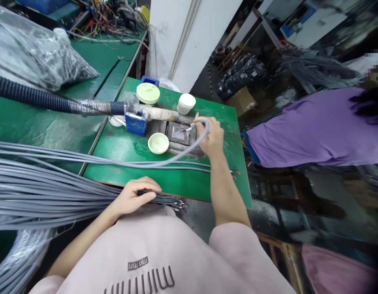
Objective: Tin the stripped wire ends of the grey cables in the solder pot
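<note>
The right hand [212, 135] reaches forward, gripping a bent grey cable [189, 150].

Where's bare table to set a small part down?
Left table, between the hose and loose cables. Right table: its right end, between the right hand and the table edge; also a narrower strip between the loose cables and its front edge. Crowded: around the block, with tub, dish and blue box.

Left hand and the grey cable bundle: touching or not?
Touching. The head view shows the left hand curled over the grey cable bundle, which runs under it and emerges past the thumb.
</note>
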Demonstrator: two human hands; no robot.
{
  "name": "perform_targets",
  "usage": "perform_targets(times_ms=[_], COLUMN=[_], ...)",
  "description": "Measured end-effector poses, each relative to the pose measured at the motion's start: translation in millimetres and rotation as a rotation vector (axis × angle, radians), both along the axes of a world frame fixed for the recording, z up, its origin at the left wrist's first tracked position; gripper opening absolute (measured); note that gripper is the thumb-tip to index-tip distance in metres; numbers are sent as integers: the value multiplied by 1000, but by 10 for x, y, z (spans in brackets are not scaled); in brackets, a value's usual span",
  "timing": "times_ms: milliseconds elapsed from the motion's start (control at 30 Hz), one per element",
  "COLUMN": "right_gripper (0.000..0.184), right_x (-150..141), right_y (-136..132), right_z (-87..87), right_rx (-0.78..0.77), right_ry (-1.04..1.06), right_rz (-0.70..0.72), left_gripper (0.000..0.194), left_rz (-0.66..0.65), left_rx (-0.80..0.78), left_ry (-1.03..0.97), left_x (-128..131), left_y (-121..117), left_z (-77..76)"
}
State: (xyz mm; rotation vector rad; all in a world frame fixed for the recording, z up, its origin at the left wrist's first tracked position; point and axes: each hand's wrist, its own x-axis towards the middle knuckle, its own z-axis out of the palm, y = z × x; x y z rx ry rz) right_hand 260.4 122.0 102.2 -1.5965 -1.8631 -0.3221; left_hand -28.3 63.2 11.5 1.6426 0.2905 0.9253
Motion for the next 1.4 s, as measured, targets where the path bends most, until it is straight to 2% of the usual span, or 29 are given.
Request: perform_targets(times_ms=[67, 100, 133, 200, 267, 333, 467, 633, 700, 767, 833, 900, 967, 1000, 1167, 1400], right_gripper=[19, 17, 19, 31, 39, 44, 47, 45, 43, 37, 24, 16, 23, 26, 29, 28], right_x=[-136, -210, -286, -441, -590, -719, -861, -865, -864, -878, -907, -946, -986, -1005, -1081, -1149], right_y=[-284, -423, -552, -774, -942, -1064, -1205, -1273, -1295, -1313, -1318, -1308, -1293, -1289, -1293, -1290], right_z=[124, 162, 177, 142, 38, -93, -283, -274, -234, -196, -169, -155, -152, -153, -145, -159], right_rx=[49, 50, 43, 47, 49, 33, 4, -40, -81, -163, -330, -566, -748, -787, -734, -690], right_ry=[44, 79, 116, 192, 250, 272, 263, 248, 303, 418, 569, 728, 857, 896, 829, 702], right_rz=[168, 264, 348, 483, 582, 646, 712, 760, 719, 559, 409, 375, 371, 343, 178, 158], left_gripper=[18, 18, 18, 17, 18, 26, 36, 32, 33, 33, 31, 28, 27, 28, 32, 27], left_rz=[-264, -342, -365, -264, -96, -8, 19, 33, 37, 41, 40, 27, 11, 8, 95, 223], left_rx=[-215, -275, -319, -431, -592, -749, -934, -1036, -1027, -977, -903, -848, -839, -848, -883, -839], left_ry=[-177, -252, -309, -326, -270, -250, -354, -385, -380, -359, -316, -270, -262, -273, -322, -223], left_x=[-151, -204, -231, -192, -44, 150, 412, 403, 382, 376, 383, 394, 401, 400, 365, 356], left_y=[21, 36, 54, 91, 111, 105, 24, -60, -68, -71, -75, -82, -88, -88, -63, -39], left_z=[197, 273, 325, 354, 304, 232, 195, 283, 273, 228, 170, 128, 126, 142, 299, 387])
